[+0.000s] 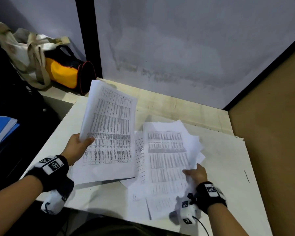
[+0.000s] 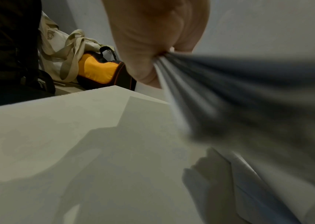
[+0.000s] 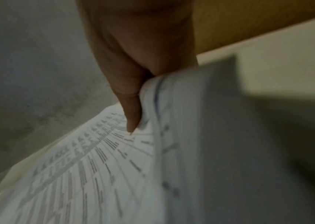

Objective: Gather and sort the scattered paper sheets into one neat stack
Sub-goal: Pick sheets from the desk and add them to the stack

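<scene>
My left hand (image 1: 78, 145) holds a bundle of printed sheets (image 1: 109, 133) by its left edge, thumb on top, lifted off the white table (image 1: 58, 138). In the left wrist view the thumb (image 2: 148, 45) pinches the fanned edges of these sheets (image 2: 229, 91). My right hand (image 1: 196, 173) grips the right edge of a second, uneven bunch of printed sheets (image 1: 167, 155), raised a little over loose sheets (image 1: 143, 200) lying on the table. The right wrist view shows the thumb (image 3: 131, 106) pressing down on the top printed sheet (image 3: 95, 174).
A yellow and black bag (image 1: 70, 72) and a cream tote bag (image 1: 24, 48) sit at the back left. Blue folders (image 1: 0, 130) lie at the far left. A brown panel (image 1: 271, 133) closes the right side, a grey wall (image 1: 177, 48) the back.
</scene>
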`<state>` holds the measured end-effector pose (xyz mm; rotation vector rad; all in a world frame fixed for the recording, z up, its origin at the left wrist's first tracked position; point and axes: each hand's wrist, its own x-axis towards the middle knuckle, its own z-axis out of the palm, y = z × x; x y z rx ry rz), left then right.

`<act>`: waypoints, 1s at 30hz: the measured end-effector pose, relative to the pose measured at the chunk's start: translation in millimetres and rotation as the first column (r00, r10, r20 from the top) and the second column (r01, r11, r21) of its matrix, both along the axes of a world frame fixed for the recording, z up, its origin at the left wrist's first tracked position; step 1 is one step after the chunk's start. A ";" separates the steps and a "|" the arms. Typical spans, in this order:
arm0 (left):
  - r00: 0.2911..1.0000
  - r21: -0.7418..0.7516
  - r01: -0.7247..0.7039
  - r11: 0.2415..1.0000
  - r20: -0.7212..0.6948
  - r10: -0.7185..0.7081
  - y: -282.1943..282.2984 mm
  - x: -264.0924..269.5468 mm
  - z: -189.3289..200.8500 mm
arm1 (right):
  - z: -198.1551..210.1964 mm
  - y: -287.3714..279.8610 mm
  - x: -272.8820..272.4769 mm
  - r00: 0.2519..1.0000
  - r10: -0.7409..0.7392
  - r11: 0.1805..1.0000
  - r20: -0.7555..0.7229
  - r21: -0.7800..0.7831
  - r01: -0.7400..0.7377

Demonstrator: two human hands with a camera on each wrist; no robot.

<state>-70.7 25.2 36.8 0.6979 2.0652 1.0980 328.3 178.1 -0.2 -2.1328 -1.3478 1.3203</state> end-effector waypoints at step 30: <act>0.989 0.092 -0.148 0.985 0.026 0.146 3.8 -5.6 13.3 | -0.3 -34.2 -60.4 0.896 -0.026 0.977 0.444 -0.178 0.117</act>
